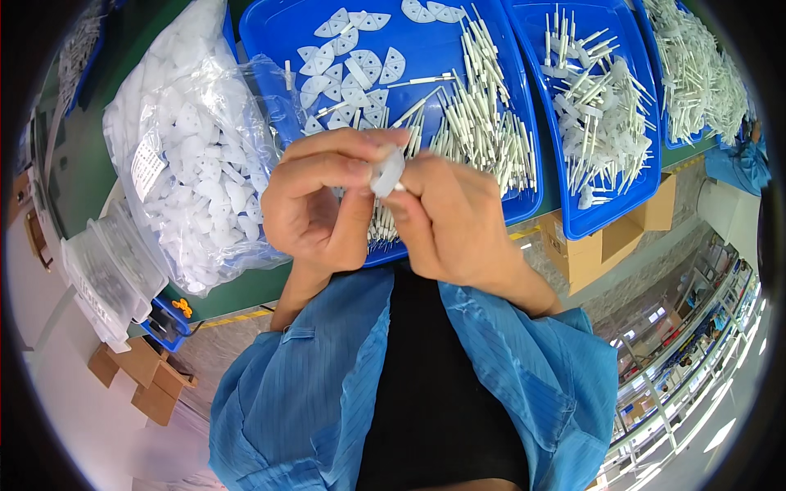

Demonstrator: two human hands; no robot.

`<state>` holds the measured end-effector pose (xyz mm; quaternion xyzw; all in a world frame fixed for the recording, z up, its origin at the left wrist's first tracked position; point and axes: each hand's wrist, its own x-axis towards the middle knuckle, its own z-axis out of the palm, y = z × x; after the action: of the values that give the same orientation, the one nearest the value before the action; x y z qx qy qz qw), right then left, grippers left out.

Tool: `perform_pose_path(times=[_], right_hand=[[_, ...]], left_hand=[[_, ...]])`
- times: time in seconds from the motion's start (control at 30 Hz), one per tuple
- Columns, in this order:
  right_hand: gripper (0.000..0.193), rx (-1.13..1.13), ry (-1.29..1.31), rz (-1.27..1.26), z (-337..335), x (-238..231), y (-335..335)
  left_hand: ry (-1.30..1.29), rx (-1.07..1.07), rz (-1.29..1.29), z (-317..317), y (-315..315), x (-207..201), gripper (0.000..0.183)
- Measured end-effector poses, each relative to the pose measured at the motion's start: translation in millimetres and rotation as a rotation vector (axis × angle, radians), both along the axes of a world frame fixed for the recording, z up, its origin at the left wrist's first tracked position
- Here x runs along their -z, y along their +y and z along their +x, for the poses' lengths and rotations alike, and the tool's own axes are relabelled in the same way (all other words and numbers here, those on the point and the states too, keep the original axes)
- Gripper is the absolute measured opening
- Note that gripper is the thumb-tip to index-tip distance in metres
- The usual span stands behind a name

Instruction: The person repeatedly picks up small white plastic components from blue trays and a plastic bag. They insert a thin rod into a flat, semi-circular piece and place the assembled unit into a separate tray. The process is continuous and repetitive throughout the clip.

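Note:
My left hand [315, 204] and my right hand [450, 217] meet just above the near edge of a blue tray [282, 29]. Together they pinch a small white fan-shaped plastic piece [388, 172], thumbs and fingertips closed around it. The tray holds several white fan-shaped pieces [348, 61] on its left side and a heap of thin white plastic sticks [479, 123] on its right. Part of the stick pile is hidden behind my hands.
A clear bag full of white plastic pieces [192, 155] lies left of the tray. A second blue tray [647, 196] of assembled white parts sits to the right, and a third [696, 74] beyond it. Cardboard boxes [594, 245] stand below the green bench [90, 164]. Clear packets [110, 274] lie at left.

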<state>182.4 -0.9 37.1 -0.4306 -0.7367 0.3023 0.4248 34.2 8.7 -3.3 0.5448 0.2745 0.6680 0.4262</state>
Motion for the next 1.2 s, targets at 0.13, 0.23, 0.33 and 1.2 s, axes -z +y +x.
perform_pose_path(times=[0.13,0.23,0.33,1.2], right_hand=[[0.018,-0.027,0.105,-0.057,9,11,6],[0.020,-0.005,0.074,-0.060,10,8,3],[0.023,-0.010,0.019,0.007,11,12,5],[0.023,0.078,-0.168,-0.156,19,5,33]], left_hand=[[0.173,-0.089,0.122,-5,10,-4,0.033],[0.330,-0.090,0.217,-14,16,-2,0.040],[0.396,-0.114,0.152,-15,15,-2,0.044],[0.259,-0.104,0.145,-11,8,-6,0.029]])
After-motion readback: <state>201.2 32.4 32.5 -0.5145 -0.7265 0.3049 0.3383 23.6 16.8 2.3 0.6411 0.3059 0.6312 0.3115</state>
